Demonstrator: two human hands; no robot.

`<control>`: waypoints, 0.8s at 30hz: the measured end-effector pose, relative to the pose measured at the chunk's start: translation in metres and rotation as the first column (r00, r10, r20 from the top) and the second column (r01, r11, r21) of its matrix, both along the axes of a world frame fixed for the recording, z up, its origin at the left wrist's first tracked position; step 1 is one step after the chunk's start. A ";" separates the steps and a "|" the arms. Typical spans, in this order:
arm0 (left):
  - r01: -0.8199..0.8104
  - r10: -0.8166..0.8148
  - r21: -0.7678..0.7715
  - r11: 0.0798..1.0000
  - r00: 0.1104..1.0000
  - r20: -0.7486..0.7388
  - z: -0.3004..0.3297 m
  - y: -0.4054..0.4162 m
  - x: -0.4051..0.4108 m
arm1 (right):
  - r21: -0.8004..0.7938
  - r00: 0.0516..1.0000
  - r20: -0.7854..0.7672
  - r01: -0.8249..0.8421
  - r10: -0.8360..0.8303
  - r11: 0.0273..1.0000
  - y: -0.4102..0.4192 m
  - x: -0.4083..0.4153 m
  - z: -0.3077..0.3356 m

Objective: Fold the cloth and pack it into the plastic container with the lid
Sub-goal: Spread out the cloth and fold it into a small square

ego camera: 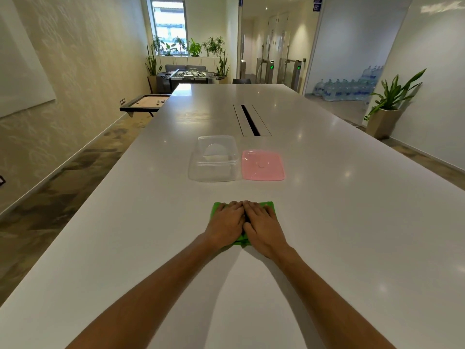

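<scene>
A small green cloth (pixel 268 204) lies folded flat on the white table (pixel 352 222) in front of me. My left hand (pixel 225 221) and my right hand (pixel 263 224) lie side by side on top of it, fingers straight, pressing it down and hiding most of it. Beyond the cloth stands a clear plastic container (pixel 214 159), open on top, with something white and round showing through it. A pink lid (pixel 263 165) lies flat on the table just to the right of the container.
A cable slot (pixel 250 120) runs along the table's middle behind the container. The table's left edge drops to the floor beside a wall. A potted plant (pixel 388 107) and stacked water bottles (pixel 347 88) stand off to the right.
</scene>
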State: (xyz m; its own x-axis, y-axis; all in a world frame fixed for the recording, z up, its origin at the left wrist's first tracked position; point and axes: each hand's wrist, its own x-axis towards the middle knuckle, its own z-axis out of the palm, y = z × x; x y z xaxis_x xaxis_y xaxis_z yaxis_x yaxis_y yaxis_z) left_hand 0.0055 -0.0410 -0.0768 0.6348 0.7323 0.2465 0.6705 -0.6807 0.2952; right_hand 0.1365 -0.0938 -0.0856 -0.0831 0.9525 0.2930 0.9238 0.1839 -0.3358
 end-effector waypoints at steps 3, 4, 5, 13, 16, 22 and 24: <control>-0.007 0.007 0.040 0.999 1.000 -0.008 -0.003 -0.001 0.000 | -0.054 0.999 0.043 0.011 -0.009 0.998 0.003 0.002 -0.001; -0.010 0.010 0.043 0.999 1.000 -0.010 -0.004 -0.002 0.000 | -0.071 0.999 0.049 0.014 -0.010 0.997 0.003 0.002 -0.001; -0.012 0.012 0.040 0.999 1.000 -0.013 -0.004 -0.002 0.000 | -0.087 0.999 0.051 0.016 -0.012 0.996 0.004 0.002 0.000; 0.085 -0.073 -0.089 0.992 0.988 0.135 0.015 0.001 -0.013 | -0.085 0.995 -0.068 -0.078 0.072 0.993 -0.006 0.011 0.015; 0.063 -0.057 -0.053 0.997 0.993 0.104 0.022 0.008 -0.034 | -0.040 0.989 -0.070 -0.132 0.129 0.990 -0.013 0.026 0.018; 0.181 -0.158 0.121 0.976 0.972 -0.176 0.026 0.027 -0.084 | -0.113 0.931 0.332 -0.120 0.152 0.986 -0.013 0.065 0.021; 0.194 -0.146 0.145 0.970 0.947 -0.287 0.022 0.028 -0.094 | -0.148 0.879 0.444 -0.119 0.173 0.982 -0.012 0.072 0.019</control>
State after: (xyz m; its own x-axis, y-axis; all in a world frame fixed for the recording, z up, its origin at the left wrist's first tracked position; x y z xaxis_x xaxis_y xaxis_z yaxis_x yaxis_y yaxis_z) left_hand -0.0886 -0.0126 -0.0545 0.8062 0.5704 0.1574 0.5790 -0.8153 -0.0113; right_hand 0.2087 -0.1056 -0.0662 -0.3213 0.9435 0.0816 0.9454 0.3145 0.0857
